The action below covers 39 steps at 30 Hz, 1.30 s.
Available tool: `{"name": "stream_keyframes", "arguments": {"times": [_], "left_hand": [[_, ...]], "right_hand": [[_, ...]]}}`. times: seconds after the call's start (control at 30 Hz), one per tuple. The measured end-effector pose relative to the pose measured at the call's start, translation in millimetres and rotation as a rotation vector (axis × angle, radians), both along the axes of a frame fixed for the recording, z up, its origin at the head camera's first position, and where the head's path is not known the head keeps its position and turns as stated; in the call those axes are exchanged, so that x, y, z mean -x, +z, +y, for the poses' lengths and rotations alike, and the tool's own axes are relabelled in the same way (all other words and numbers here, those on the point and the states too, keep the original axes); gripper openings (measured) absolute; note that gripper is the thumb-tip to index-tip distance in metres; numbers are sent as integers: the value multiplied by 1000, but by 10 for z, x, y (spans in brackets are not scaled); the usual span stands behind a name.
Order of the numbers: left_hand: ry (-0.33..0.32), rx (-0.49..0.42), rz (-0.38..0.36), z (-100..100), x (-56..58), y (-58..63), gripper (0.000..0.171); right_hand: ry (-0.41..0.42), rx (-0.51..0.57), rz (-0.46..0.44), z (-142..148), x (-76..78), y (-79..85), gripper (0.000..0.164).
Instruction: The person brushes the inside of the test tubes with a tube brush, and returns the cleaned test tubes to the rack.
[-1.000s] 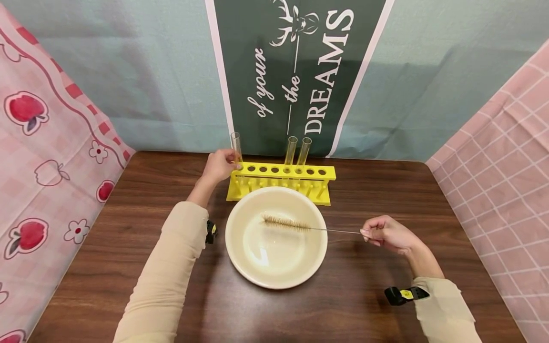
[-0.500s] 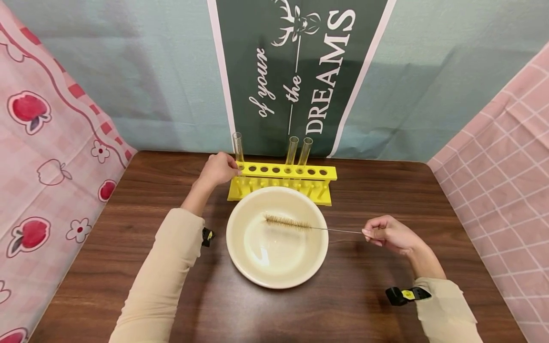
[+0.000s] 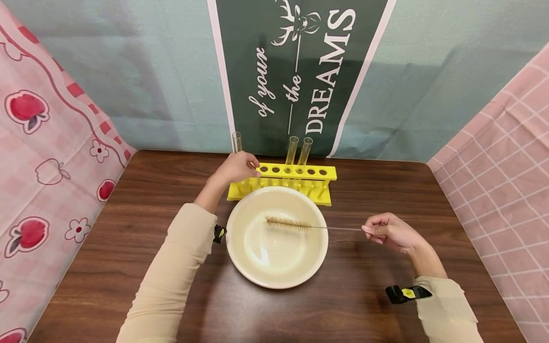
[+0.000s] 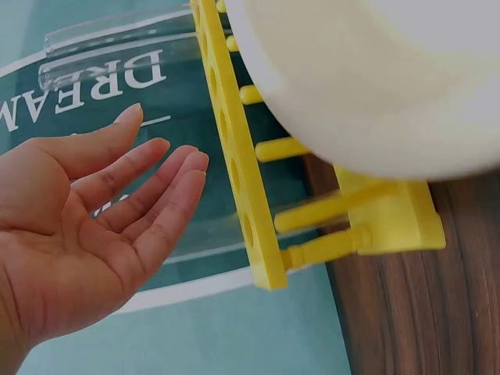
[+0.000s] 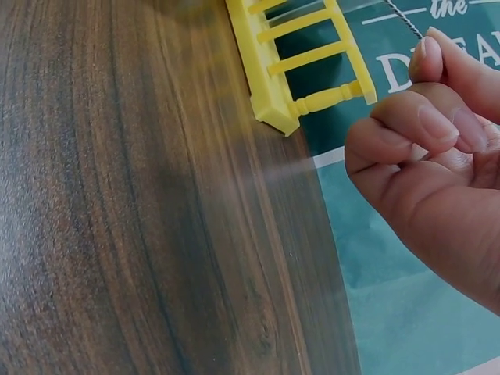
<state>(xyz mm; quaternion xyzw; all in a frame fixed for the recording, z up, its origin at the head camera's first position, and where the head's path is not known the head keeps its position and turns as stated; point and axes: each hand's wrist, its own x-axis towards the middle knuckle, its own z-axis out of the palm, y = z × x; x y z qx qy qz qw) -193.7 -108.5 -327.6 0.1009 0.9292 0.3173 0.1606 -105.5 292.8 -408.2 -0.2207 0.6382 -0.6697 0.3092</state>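
Observation:
My left hand is over the left part of the yellow test tube rack, fingers relaxed and apart with nothing in them, as the left wrist view shows. Behind it a test tube stands in the leftmost end of the rack, its lower part hidden by the hand. Two more test tubes stand right of the rack's middle. My right hand pinches the twisted wire handle of a test tube brush. The brush's bristles hang over the cream basin.
The basin stands directly in front of the rack on the dark wood table. A teal cloth with lettering hangs behind the table. Pink cloths hang at both sides.
My left hand has left the leftmost test tube and moved right along the rack. That tube stays in the rack. The right hand and brush have hardly moved.

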Motion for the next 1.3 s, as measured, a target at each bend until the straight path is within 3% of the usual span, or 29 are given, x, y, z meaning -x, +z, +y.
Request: {"name": "stream_keyframes", "arguments": {"times": [0.13,0.5,0.73,1.3], "left_hand": [[-4,-25,22,108,35,-15,31],[82,-126,75,495,139,-208,29],[125,-142,85,693,171,-275,29],[229,-129,103,863,213,-403,30]], "right_hand": [[-9,12,-9,-18,8,13,22],[-33,68,-10,-63,21,42,24],[-32,73,-18,-88,28,37,21],[-33,45,-9,-121,19,56,23]]}}
